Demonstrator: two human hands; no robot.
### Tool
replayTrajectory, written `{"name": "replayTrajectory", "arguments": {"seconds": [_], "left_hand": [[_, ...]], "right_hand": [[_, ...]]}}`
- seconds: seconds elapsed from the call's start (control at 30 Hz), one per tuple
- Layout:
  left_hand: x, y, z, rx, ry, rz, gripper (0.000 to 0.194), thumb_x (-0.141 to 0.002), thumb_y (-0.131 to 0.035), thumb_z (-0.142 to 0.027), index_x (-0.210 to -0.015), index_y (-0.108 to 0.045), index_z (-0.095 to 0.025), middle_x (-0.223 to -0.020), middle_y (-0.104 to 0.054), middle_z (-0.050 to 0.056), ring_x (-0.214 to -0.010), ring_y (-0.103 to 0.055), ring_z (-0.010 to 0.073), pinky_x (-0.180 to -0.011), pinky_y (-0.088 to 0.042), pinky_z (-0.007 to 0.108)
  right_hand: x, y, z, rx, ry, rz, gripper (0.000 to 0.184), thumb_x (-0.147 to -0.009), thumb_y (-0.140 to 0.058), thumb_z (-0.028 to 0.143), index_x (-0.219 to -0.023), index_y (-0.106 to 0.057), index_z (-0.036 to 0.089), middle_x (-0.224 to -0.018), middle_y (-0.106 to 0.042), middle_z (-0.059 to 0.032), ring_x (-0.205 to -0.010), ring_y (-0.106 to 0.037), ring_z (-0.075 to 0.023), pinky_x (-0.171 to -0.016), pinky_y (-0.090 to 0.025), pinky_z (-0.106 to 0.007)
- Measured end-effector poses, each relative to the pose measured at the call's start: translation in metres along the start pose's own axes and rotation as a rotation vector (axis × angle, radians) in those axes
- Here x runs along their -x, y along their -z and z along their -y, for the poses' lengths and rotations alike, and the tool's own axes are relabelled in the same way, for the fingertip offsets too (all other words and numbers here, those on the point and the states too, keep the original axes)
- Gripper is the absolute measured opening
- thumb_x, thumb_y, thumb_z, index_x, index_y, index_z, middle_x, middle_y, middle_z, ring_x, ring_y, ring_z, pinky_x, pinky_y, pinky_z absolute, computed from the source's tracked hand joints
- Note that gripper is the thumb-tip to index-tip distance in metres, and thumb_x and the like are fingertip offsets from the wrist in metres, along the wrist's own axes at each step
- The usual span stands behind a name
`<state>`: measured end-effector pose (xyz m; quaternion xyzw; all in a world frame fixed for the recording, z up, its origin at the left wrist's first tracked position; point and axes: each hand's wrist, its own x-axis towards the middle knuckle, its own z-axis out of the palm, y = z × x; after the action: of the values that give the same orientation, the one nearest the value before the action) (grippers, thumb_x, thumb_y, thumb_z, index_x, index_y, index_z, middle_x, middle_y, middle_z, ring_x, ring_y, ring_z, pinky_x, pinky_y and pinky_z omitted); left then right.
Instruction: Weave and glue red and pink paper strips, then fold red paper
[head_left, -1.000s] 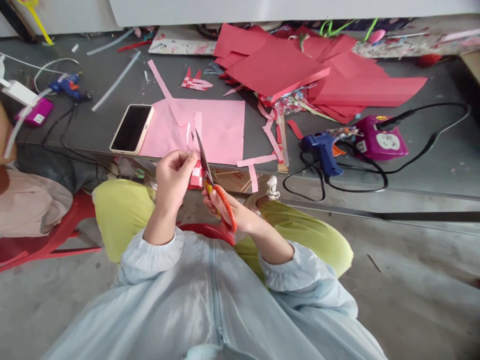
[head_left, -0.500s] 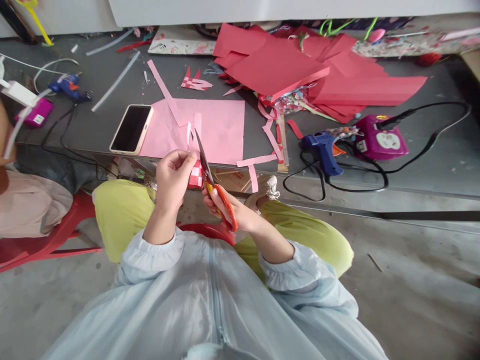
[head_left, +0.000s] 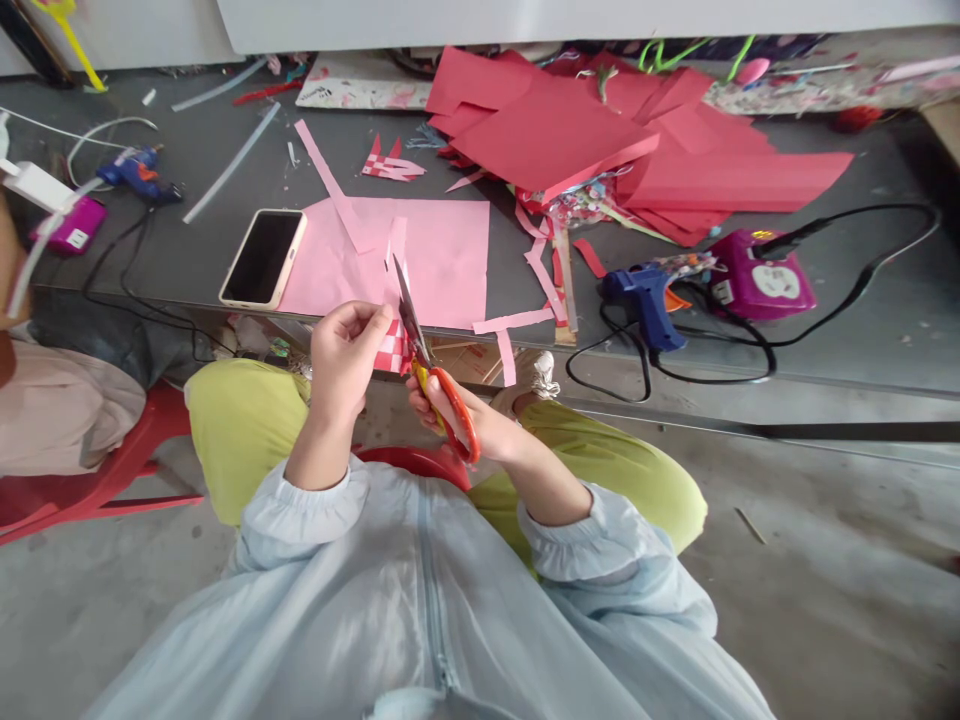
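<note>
Between the thumb and fingers of my left hand (head_left: pixel 346 355) is a red-and-white checkered woven paper piece (head_left: pixel 391 350). My right hand (head_left: pixel 457 415) is closed round the orange and yellow handles of a pair of scissors (head_left: pixel 409 310). The blades point away from me and lie along the right side of the woven paper, over the table edge. Just beyond them a pink sheet (head_left: pixel 450 250) lies flat with pale paper strips on it. Farther back rests another checkered woven piece (head_left: pixel 393 165) with pointed ends.
A phone (head_left: pixel 262 258) lies left of the pink sheet. Red paper sheets (head_left: pixel 555 130) are heaped at the back. Blue glue guns (head_left: pixel 646 300) (head_left: pixel 137 172) with cables lie at both sides, near purple boxes (head_left: pixel 761 278). Another person's arm (head_left: pixel 9 260) shows at far left.
The scissors and my right hand have shifted very slightly right and toward me. A little more of the checkered paper shows beside my left fingers, which have barely moved.
</note>
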<state>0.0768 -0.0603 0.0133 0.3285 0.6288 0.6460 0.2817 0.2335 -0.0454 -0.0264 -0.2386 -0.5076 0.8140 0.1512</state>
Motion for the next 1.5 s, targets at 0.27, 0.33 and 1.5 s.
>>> {"name": "replayTrajectory", "arguments": {"seconds": [0.27,0.33,1.5], "left_hand": [[-0.001,0.001,0.001,0.002,0.005,0.025,0.022,-0.069,-0.078,-0.035,-0.064,-0.065,-0.018,-0.060,-0.059,-0.003,-0.055,-0.049,0.0075,-0.057,-0.043,0.022],[0.000,0.001,0.001,-0.001,0.003,0.025,0.022,-0.069,-0.078,-0.034,-0.063,-0.065,-0.018,-0.059,-0.058,-0.003,-0.055,-0.049,0.0075,-0.056,-0.043,0.022],[0.002,0.000,0.005,-0.047,0.027,0.021,0.033,-0.068,-0.080,-0.043,-0.060,-0.060,-0.019,-0.055,-0.054,-0.004,-0.051,-0.044,0.0072,-0.051,-0.039,0.021]], "right_hand": [[-0.001,0.000,-0.002,0.062,0.020,-0.007,0.057,-0.084,-0.047,0.080,-0.087,-0.037,0.024,-0.075,-0.035,0.0049,-0.064,-0.032,-0.0099,-0.056,-0.028,-0.029],[-0.001,0.000,-0.004,0.055,0.017,-0.006,0.056,-0.084,-0.046,0.080,-0.087,-0.036,0.024,-0.075,-0.035,0.0049,-0.063,-0.031,-0.0100,-0.056,-0.027,-0.029],[0.000,0.004,-0.008,0.206,0.086,-0.026,0.049,-0.092,-0.040,0.073,-0.084,-0.033,0.025,-0.064,-0.035,0.0078,-0.054,-0.030,-0.0091,-0.052,-0.029,-0.028]]}}
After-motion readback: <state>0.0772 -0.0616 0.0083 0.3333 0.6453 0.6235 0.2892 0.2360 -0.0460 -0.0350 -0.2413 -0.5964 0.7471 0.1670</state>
